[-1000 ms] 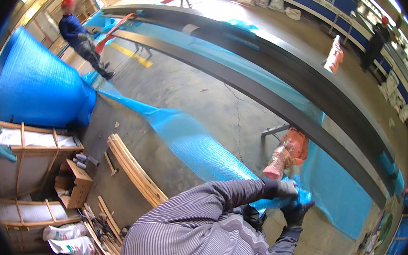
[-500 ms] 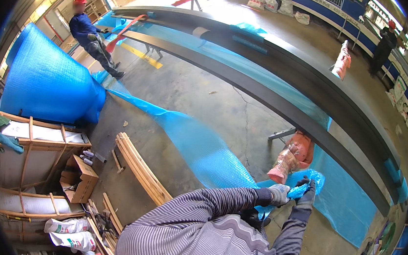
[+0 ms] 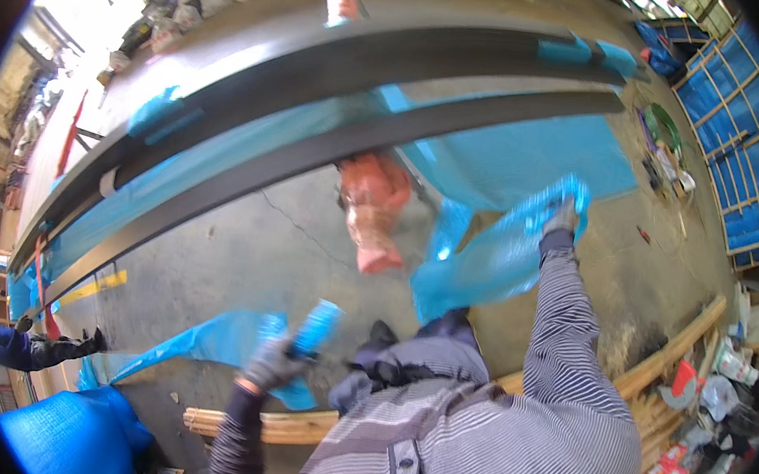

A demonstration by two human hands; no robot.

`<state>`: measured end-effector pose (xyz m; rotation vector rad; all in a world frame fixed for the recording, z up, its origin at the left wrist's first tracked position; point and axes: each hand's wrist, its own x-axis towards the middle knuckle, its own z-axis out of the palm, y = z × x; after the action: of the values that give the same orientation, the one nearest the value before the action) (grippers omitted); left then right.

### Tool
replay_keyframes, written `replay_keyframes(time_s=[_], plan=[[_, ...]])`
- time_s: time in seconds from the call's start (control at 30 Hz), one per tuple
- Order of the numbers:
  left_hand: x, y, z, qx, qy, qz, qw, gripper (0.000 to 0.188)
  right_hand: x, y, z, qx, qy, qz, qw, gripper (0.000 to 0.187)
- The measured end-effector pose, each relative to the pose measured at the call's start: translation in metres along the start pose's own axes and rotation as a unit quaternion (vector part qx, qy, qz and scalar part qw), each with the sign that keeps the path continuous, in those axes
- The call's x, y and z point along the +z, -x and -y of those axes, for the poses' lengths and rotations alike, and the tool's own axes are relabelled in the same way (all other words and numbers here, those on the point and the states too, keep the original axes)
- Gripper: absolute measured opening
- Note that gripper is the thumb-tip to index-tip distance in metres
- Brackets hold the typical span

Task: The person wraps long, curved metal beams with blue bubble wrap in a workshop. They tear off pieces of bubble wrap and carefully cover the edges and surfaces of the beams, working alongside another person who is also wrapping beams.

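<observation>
Nearest, a person in a grey-striped top [image 3: 505,450] has both arms spread. Low and left of centre, the gloved left hand [image 3: 271,365] has its fingers curled round a strip of blue plastic wrap [image 3: 317,325]; blur hides how tightly. Out to the right, the gloved right hand [image 3: 561,218] has its fingers closed on the far end of a translucent blue plastic sheet [image 3: 486,270], which slants down toward the person's feet. Pale wooden battens [image 3: 306,426] lie on the floor. Farther off, an orange-pink wrapped bulky object [image 3: 373,204] sits beside a long dark beam [image 3: 464,117]. At far left is a co-worker in dark blue [image 3: 12,347].
</observation>
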<state>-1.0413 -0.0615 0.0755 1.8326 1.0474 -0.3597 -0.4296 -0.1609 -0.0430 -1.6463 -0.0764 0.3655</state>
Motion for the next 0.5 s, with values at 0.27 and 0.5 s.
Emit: replay_keyframes(time_s=[0.27,0.5], plan=[[-0.024,-0.170,-0.158,0.318,0.333,-0.030,0.887,0.088,0.071,0.190,0.010,-0.014,0.012,0.545,0.838,0.048],[0.008,-0.181,-0.339,0.354,0.300,0.190,0.865,0.083,-0.047,0.085,-0.049,0.097,-0.113,0.614,0.775,0.064]])
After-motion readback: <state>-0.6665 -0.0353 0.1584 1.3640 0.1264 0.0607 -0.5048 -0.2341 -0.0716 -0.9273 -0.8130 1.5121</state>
